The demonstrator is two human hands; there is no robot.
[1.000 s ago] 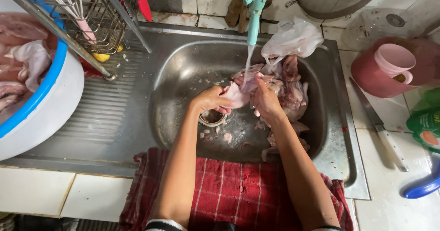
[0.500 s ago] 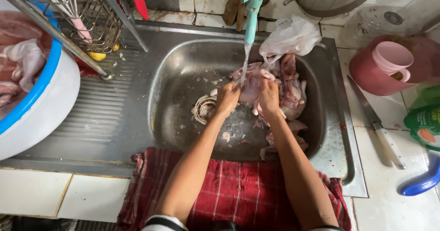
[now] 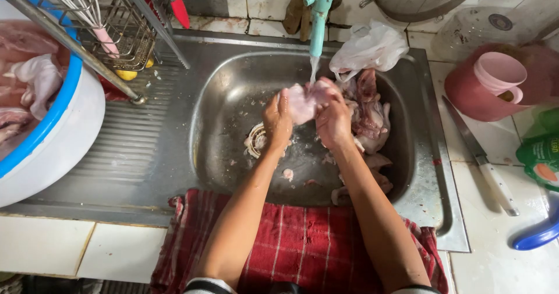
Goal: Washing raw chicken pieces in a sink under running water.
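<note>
Both hands hold one pale pink piece of raw chicken (image 3: 304, 100) over the steel sink (image 3: 221, 96), right under the water running from the teal tap (image 3: 317, 14). My left hand (image 3: 277, 121) grips its left side and my right hand (image 3: 333, 119) its right side. More raw chicken pieces (image 3: 372, 116) are piled in the right part of the basin. The round drain (image 3: 254, 141) shows just left of my left wrist.
A white basin with a blue rim (image 3: 55, 125) holding raw meat stands on the left drainboard under a wire rack (image 3: 110, 20). A plastic bag (image 3: 370, 46) lies behind the chicken. A pink jug (image 3: 489, 87), a knife (image 3: 480, 154) and a green bottle (image 3: 541, 160) are right. A red checked cloth (image 3: 303, 241) hangs over the front edge.
Both hands have lifted the chicken piece from low in the basin up under the tap's stream. The drain, covered by my left hand earlier, is now uncovered.
</note>
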